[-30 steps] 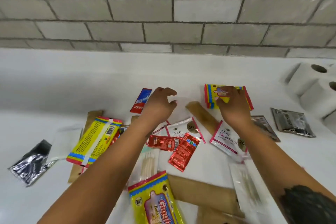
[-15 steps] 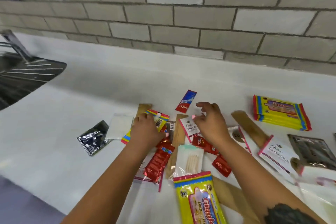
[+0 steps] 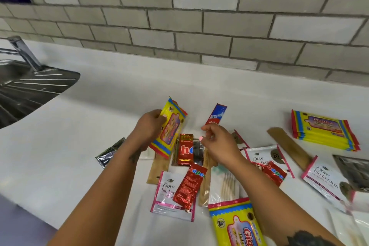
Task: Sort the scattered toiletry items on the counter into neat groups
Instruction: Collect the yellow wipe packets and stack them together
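Near table edge: yellow Giggles wipes packet (image 3: 237, 223); white Dove bio keratin sachet (image 3: 169, 191). Middle: my left grip (image 3: 148, 128) clamped on a raised yellow packet (image 3: 169, 128); right grip (image 3: 215, 142) loosely curled, empty. Far: bare white table (image 3: 119, 94), stacked yellow Giggles packets (image 3: 323, 129).

The left hand (image 3: 149, 128) covers the near edge of the yellow wipes pack (image 3: 169, 128), and its print is too blurred to read. The right hand (image 3: 217, 144) hides the lower end of the toothpaste sachet (image 3: 216, 115) and part of a white sachet (image 3: 238, 139) behind it. Another yellow pack (image 3: 237, 223) runs off the bottom edge. The silver pouch (image 3: 108, 153) lies partly behind the left forearm. A dark foil packet (image 3: 354, 170) is cut by the right edge, the sink (image 3: 30, 88) by the left.
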